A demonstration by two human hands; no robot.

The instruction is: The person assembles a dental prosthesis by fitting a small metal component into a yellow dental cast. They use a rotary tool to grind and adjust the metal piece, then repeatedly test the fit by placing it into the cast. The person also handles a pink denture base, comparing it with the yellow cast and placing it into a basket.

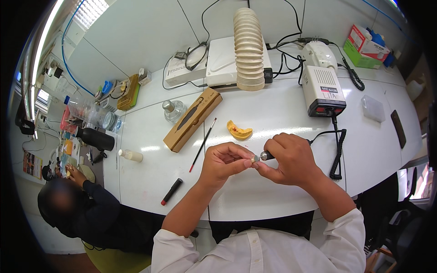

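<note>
My right hand (290,158) is wrapped round a rotary handpiece (267,155), whose coiled black cord runs off to the right. Its tip meets a tiny pale piece (254,159), perhaps a dental crown, pinched between the thumb and fingers of my left hand (226,163). The fingertips partly cover that piece, so its exact shape is unclear. Just beyond my hands lies a yellow dental model (239,130), curved like an arch. A thin brush (203,144) rests left of it, and a black marker with a red end (171,191) lies near the table's front edge.
A cardboard box (192,119) and a glass jar (174,111) stand left of centre. Farther back hangs a ribbed hose (249,50). A handpiece control unit (324,91) sits at right, near a clear plastic box (373,108). Another person (91,204) works at left.
</note>
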